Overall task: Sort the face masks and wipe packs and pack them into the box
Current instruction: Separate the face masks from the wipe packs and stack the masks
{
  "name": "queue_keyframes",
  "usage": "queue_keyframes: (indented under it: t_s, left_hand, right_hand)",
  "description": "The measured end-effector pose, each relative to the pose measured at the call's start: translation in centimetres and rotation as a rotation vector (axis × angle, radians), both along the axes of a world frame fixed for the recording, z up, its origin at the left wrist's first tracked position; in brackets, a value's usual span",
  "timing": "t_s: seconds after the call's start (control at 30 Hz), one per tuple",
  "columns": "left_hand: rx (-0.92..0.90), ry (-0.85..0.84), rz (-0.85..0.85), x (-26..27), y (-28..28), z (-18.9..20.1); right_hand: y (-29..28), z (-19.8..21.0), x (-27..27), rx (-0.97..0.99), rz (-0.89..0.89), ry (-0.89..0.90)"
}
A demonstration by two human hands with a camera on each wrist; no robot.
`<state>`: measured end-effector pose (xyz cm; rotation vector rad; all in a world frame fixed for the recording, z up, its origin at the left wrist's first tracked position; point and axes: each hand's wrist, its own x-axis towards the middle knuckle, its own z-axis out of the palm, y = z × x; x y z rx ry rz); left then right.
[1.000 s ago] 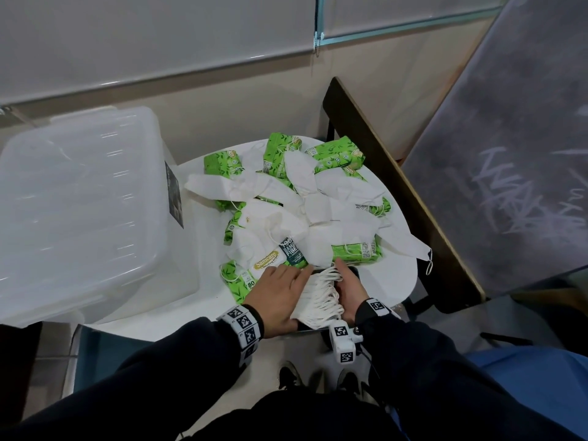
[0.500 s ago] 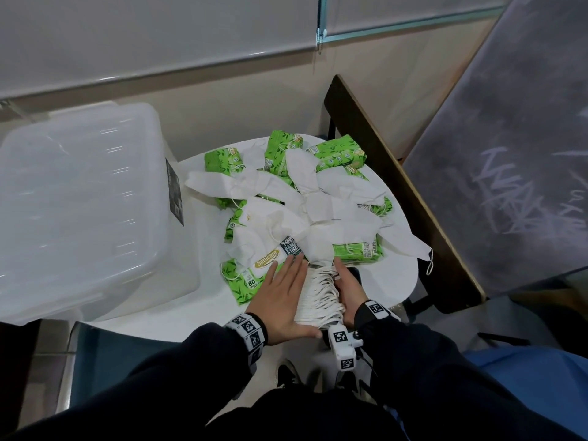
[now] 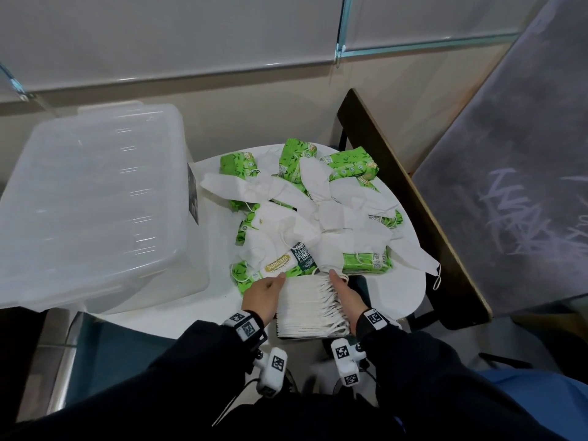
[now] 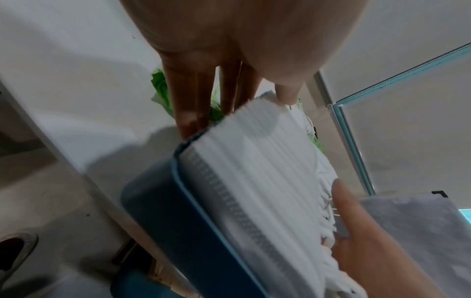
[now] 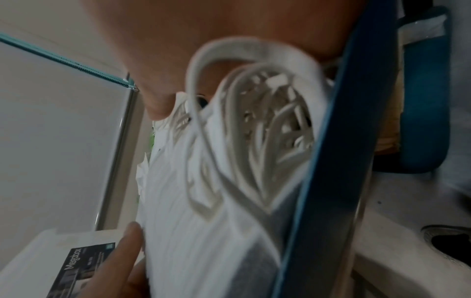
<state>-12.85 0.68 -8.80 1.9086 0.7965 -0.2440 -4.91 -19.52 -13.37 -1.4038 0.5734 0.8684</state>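
Observation:
A tight stack of white face masks (image 3: 305, 308) stands on edge at the near rim of the round white table (image 3: 405, 300), resting in a dark blue tray (image 4: 158, 201). My left hand (image 3: 264, 294) lies against the stack's left side with straight fingers (image 4: 188, 100). My right hand (image 3: 345, 294) presses flat on the ear-loop side (image 5: 254, 125). Behind them lies a mixed heap of loose masks (image 3: 280, 189) and green wipe packs (image 3: 350, 167). The clear plastic box (image 3: 89, 202), lid on, fills the table's left.
A dark wooden board (image 3: 401, 192) leans along the table's right edge, with a large grey panel (image 3: 509, 186) beyond it. One loose mask (image 3: 420, 262) hangs over the right rim. A blue seat (image 3: 111, 342) shows under the table at the near left.
My left hand has slid off the top of the stack to its left side with the fingers straightened. The stack now shows wider and squarer between both hands.

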Motion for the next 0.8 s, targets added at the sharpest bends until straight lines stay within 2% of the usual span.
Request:
queue_keyframes:
  t_s: [0.07, 0.17, 0.27, 0.33, 0.4, 0.5, 0.6, 0.7, 0.8]
  left_hand:
    - [0.029, -0.013, 0.014, 0.2, 0.2, -0.3]
    - [-0.042, -0.003, 0.061, 0.3, 0.6, -1.0]
    - [-0.140, 0.019, 0.140, 0.6, 1.4, -1.3]
    - [-0.199, -0.015, 0.208, 1.4, 2.0, -0.6]
    - [-0.175, -0.093, 0.208, 2.7, 2.8, 0.5]
    - [0.017, -0.198, 0.047, 5.3, 4.0, 2.7]
    - [0.257, -0.215, -0.232, 8.3, 4.7, 4.2]
    - [0.470, -0.180, -0.505, 11.4, 4.0, 4.6]
    - [0.569, -0.222, -0.669, 14.4, 1.7, 4.7]
  right_hand:
    - [0.1, 0.4, 0.0, -0.012, 0.004, -0.017]
    - [0.6, 2.1, -0.2, -0.045, 0.032, 0.002]
    - [0.4, 2.6, 0.3, -0.195, 0.072, -0.056]
    - [-0.1, 3.5, 0.8, -0.304, 0.099, -0.103]
    - [-1.4, 5.6, 1.7, -0.327, 0.153, -0.106]
    - [-3.9, 10.3, 3.3, -0.222, 0.272, -0.048]
    - [-6.2, 12.9, 6.5, -0.196, 0.269, -0.195]
    - [-7.5, 12.7, 10.9, -0.322, 0.201, -0.338]
    - [-8.1, 10.5, 14.7, -0.455, 0.173, -0.437]
